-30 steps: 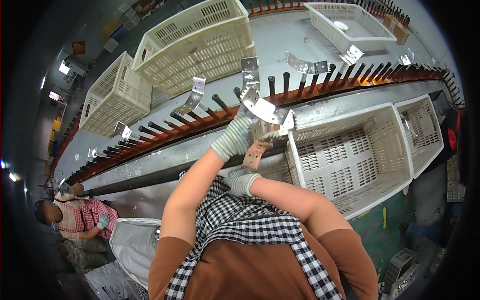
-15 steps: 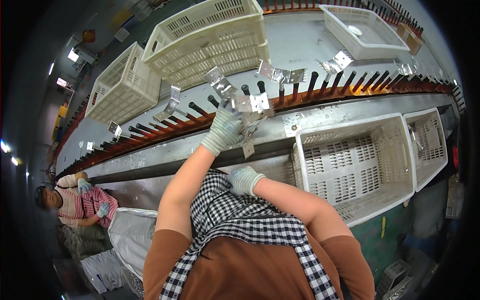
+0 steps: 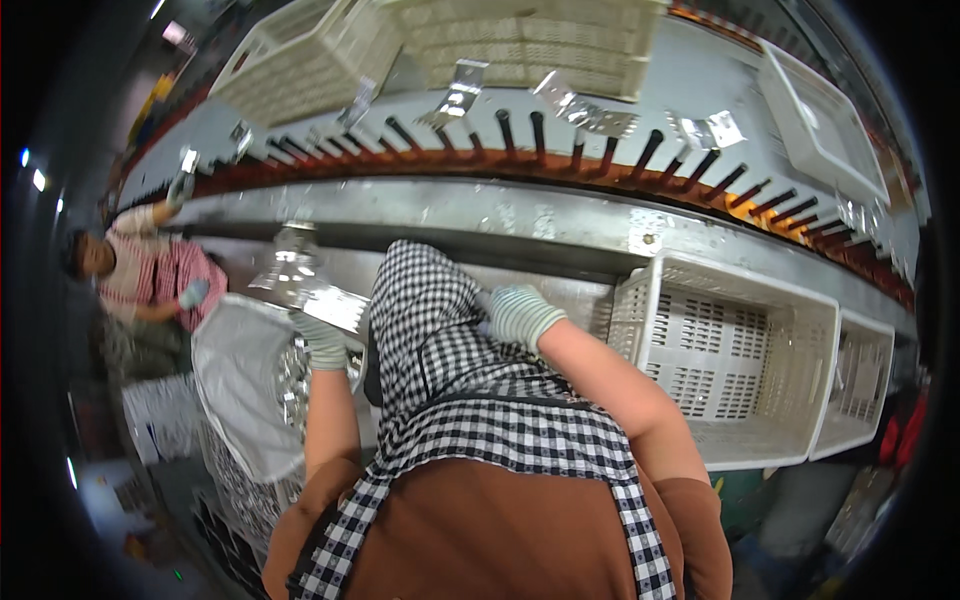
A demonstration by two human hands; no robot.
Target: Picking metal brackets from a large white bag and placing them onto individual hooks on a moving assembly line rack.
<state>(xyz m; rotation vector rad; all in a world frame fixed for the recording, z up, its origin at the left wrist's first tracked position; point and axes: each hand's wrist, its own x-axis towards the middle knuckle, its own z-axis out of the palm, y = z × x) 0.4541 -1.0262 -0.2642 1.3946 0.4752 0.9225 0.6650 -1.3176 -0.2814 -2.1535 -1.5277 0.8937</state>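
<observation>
My left hand (image 3: 322,340), in a striped knit glove, is closed on a bundle of shiny bent metal plates (image 3: 335,304) with notched edges. It holds them above the mouth of a white sack (image 3: 225,385), to the left of my lap. More metal pieces (image 3: 293,385) lie inside the sack. On my checked apron (image 3: 425,300) rests my right hand (image 3: 522,316), gloved the same way, with its fingers loosely laid over the cloth and nothing visible in them.
Beyond my lap runs a metal ledge (image 3: 450,215) with a row of dark-tipped rods (image 3: 505,130). Several metal plates (image 3: 462,92) lie behind the rods, before cream crates (image 3: 530,45). An open white crate (image 3: 740,440) stands at right. A co-worker (image 3: 150,275) sits at far left.
My left hand has come down from the rods toward the sack at left, carrying the metal plates. My right hand stays on my lap. The view has turned and shifted.
</observation>
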